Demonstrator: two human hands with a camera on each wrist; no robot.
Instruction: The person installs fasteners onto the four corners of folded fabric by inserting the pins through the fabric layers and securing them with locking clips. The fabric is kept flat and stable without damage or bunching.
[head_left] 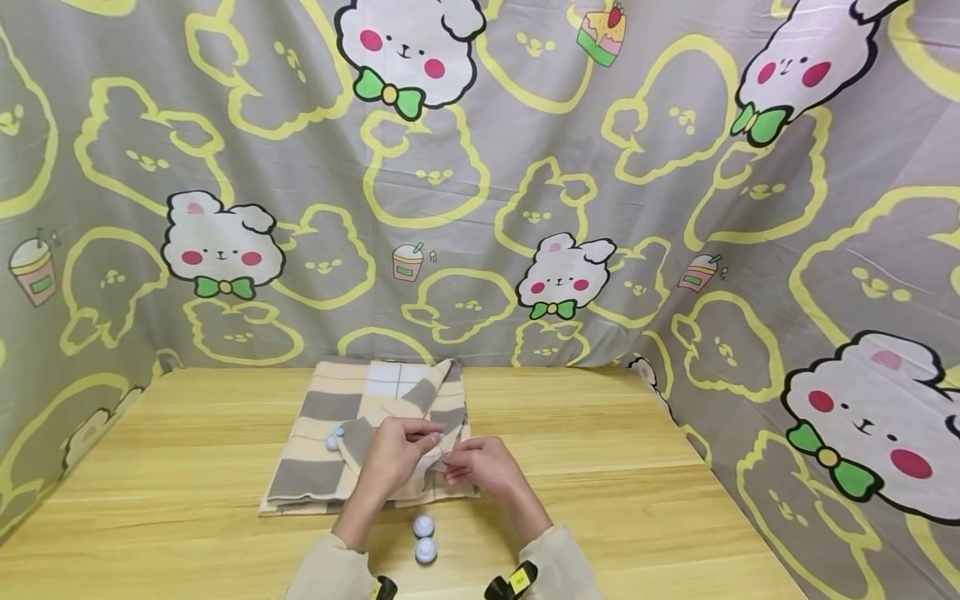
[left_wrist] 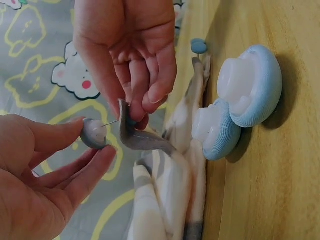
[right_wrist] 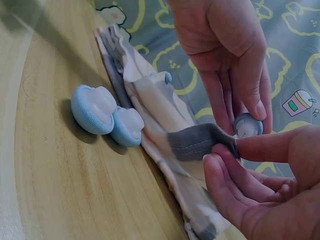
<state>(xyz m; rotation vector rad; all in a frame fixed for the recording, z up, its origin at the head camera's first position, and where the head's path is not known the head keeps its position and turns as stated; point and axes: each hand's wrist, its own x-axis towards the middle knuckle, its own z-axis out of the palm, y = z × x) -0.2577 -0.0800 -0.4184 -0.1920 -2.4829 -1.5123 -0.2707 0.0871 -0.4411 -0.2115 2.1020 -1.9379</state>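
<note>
A folded checked blanket [head_left: 318,468] lies on the table beneath both hands. With thumb and fingertips, my left hand [head_left: 392,457] pinches a small round blue pin fastener [left_wrist: 93,133] that has a white base. Its thin needle [left_wrist: 110,123] points at the grey edge of the blanket [left_wrist: 140,141]. My right hand [head_left: 487,467] pinches that raised edge just beside the needle tip. A bit of blue [left_wrist: 131,121] shows behind the cloth at the right fingertips. In the right wrist view, the fastener stands close to the pinched grey cloth [right_wrist: 192,142].
Two blue fasteners with white bases, one [head_left: 423,526] behind the other [head_left: 426,551], lie on the wooden table [head_left: 600,500] in front of the blanket. More blue pieces [head_left: 332,442] sit at the blanket's left part. A patterned curtain [head_left: 465,250] encloses the table's back and sides.
</note>
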